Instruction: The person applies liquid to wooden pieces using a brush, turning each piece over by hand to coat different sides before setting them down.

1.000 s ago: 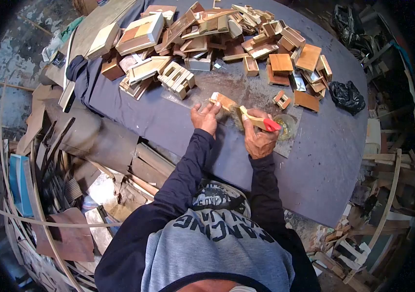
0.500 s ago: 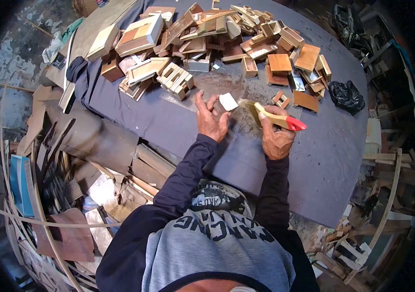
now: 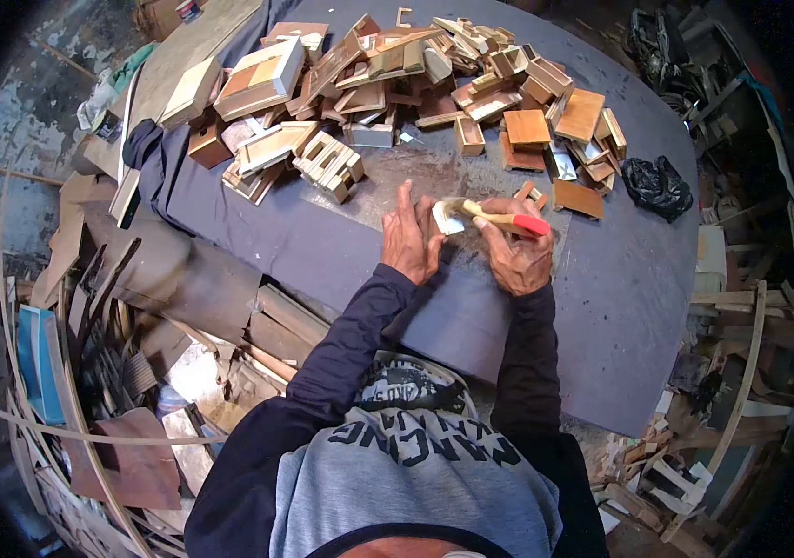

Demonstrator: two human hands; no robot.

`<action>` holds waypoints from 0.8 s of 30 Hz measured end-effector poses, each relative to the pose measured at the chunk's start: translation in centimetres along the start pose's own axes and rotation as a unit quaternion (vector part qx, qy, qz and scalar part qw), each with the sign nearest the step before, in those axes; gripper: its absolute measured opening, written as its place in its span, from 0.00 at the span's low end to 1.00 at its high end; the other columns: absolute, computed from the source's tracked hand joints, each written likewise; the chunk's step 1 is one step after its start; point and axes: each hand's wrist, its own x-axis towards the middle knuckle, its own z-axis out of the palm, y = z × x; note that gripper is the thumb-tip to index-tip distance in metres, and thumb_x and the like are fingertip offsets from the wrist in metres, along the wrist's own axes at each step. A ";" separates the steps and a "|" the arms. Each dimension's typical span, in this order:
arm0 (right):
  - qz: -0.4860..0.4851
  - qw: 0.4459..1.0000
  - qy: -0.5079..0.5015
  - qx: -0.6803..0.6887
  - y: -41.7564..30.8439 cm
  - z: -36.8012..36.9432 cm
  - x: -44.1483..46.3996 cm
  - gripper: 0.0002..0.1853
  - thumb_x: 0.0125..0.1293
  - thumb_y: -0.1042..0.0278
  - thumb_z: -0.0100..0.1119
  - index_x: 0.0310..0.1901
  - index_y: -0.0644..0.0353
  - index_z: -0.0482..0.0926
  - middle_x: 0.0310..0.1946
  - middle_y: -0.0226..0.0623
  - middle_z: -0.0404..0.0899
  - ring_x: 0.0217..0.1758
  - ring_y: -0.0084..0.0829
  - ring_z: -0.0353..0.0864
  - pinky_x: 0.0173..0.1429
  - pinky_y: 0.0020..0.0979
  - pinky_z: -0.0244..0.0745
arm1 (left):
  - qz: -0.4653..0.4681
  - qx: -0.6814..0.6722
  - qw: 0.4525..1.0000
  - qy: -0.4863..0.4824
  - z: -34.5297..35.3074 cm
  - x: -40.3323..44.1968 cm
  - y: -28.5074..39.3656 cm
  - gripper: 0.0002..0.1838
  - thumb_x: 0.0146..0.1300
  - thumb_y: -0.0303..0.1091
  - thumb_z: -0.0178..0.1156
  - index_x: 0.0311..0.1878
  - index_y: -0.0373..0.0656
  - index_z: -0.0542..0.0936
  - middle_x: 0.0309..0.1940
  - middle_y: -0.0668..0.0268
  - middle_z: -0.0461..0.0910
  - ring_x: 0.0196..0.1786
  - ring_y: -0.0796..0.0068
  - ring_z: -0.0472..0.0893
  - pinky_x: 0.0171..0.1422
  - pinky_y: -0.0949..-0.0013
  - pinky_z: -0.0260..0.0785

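Near the front of the cloth-covered table, my left hand [image 3: 406, 239] grips a small pale wooden block [image 3: 447, 221] between thumb and fingers. My right hand [image 3: 518, 262] is closed around a paintbrush [image 3: 529, 224] with a yellowish handle and red end. The brush's bristles meet the upper side of the block, slightly blurred. Beyond my right hand lies a small wooden frame piece [image 3: 532, 193], partly hidden by the fingers. A slatted wooden piece [image 3: 330, 166] rests beyond my left hand.
Wooden boxes and offcuts form a heap [image 3: 387, 79] along the table's far side. A black plastic bag [image 3: 657, 184] lies at the right on the dark cloth [image 3: 620, 298]. Scrap wood and boards [image 3: 127, 456] crowd the floor at left, with more scraps [image 3: 657, 484] at right.
The brush has moved left onto the block, bringing my right hand closer to my left. The block has turned in my left hand's grip. The whole view has shifted slightly.
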 end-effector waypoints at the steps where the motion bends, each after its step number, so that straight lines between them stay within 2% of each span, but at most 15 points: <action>1: 0.001 1.000 0.001 -0.002 -0.3 -0.2 -0.1 0.07 0.55 0.69 0.67 0.36 0.58 0.81 0.32 0.33 0.82 0.36 0.39 0.79 0.44 0.37 0.74 | 0.015 -0.003 1.000 -0.006 0.1 0.0 0.0 0.55 0.45 0.22 0.70 0.73 0.36 0.43 0.51 0.54 0.80 0.32 0.66 0.72 0.53 0.59 0.61; 3: 0.020 0.999 -0.034 -0.007 -0.5 -0.7 0.0 0.08 0.54 0.70 0.67 0.37 0.58 0.82 0.32 0.35 0.82 0.36 0.40 0.79 0.44 0.36 0.74 | 0.036 -0.008 0.999 -0.011 0.2 0.3 -0.1 0.55 0.45 0.21 0.70 0.73 0.36 0.44 0.52 0.54 0.80 0.33 0.66 0.73 0.52 0.59 0.62; 7: 0.131 0.991 0.029 0.020 1.1 -1.5 -0.8 0.11 0.55 0.69 0.68 0.40 0.58 0.82 0.34 0.40 0.81 0.40 0.41 0.82 0.46 0.36 0.75 | 0.041 0.035 0.998 -0.010 0.3 0.7 -0.1 0.55 0.45 0.21 0.69 0.73 0.37 0.44 0.51 0.54 0.80 0.33 0.66 0.72 0.50 0.60 0.61; 8: 0.144 0.987 0.012 0.065 1.6 -1.5 -1.2 0.11 0.56 0.69 0.68 0.41 0.58 0.82 0.36 0.40 0.82 0.41 0.39 0.83 0.47 0.35 0.76 | 0.016 0.029 0.999 -0.018 0.5 0.7 -0.3 0.55 0.45 0.22 0.69 0.73 0.37 0.45 0.51 0.54 0.81 0.33 0.66 0.72 0.50 0.61 0.61; 11: 0.145 0.989 -0.008 0.026 1.4 -2.3 -1.3 0.11 0.57 0.69 0.68 0.41 0.58 0.82 0.37 0.41 0.82 0.41 0.38 0.83 0.47 0.35 0.76 | -0.005 0.021 0.999 -0.026 0.7 1.3 0.1 0.54 0.45 0.23 0.70 0.73 0.39 0.46 0.50 0.54 0.81 0.34 0.67 0.73 0.50 0.61 0.64; 12: 0.182 0.983 0.020 0.035 1.6 -2.6 -1.7 0.10 0.58 0.69 0.68 0.41 0.59 0.82 0.38 0.39 0.83 0.41 0.33 0.83 0.47 0.31 0.76 | -0.045 -0.034 0.997 -0.042 0.6 1.7 0.5 0.54 0.46 0.25 0.70 0.73 0.38 0.46 0.52 0.54 0.80 0.40 0.62 0.76 0.54 0.58 0.61; 13: 0.180 0.983 0.025 0.034 1.8 -3.0 -1.8 0.10 0.58 0.69 0.68 0.41 0.59 0.82 0.38 0.39 0.83 0.41 0.33 0.83 0.47 0.31 0.76 | -0.085 -0.088 0.991 -0.060 0.5 2.1 0.8 0.54 0.46 0.26 0.69 0.73 0.37 0.46 0.53 0.53 0.78 0.46 0.57 0.78 0.59 0.55 0.58; 14: 0.202 0.976 0.056 0.060 2.0 -3.6 -2.1 0.09 0.59 0.71 0.67 0.41 0.60 0.82 0.37 0.38 0.83 0.41 0.30 0.82 0.48 0.30 0.75 | -0.080 -0.077 0.993 -0.045 0.6 2.3 0.7 0.54 0.46 0.27 0.71 0.72 0.39 0.47 0.51 0.56 0.80 0.45 0.62 0.79 0.59 0.57 0.58; 16: 0.232 0.964 0.100 0.088 2.6 -4.6 -2.9 0.08 0.59 0.75 0.66 0.40 0.64 0.81 0.36 0.35 0.83 0.41 0.24 0.81 0.47 0.27 0.74 | -0.080 -0.086 0.993 -0.029 1.1 3.0 0.4 0.53 0.46 0.27 0.71 0.72 0.38 0.47 0.51 0.55 0.80 0.46 0.61 0.79 0.59 0.57 0.60; 21: 0.253 0.956 0.134 0.067 2.7 -7.1 -5.0 0.07 0.59 0.75 0.65 0.39 0.64 0.81 0.32 0.33 0.82 0.38 0.24 0.80 0.45 0.27 0.75 | -0.105 -0.128 0.986 -0.017 2.5 5.4 -0.4 0.52 0.46 0.28 0.71 0.70 0.36 0.48 0.52 0.54 0.80 0.49 0.59 0.79 0.60 0.59 0.66; 24: 0.279 0.949 0.142 0.037 3.4 -8.2 -6.7 0.07 0.59 0.72 0.66 0.37 0.63 0.82 0.30 0.30 0.81 0.35 0.21 0.78 0.41 0.25 0.73 | -0.101 -0.144 0.984 -0.007 4.2 7.1 -1.4 0.50 0.48 0.32 0.74 0.67 0.36 0.49 0.51 0.54 0.81 0.47 0.59 0.79 0.56 0.58 0.70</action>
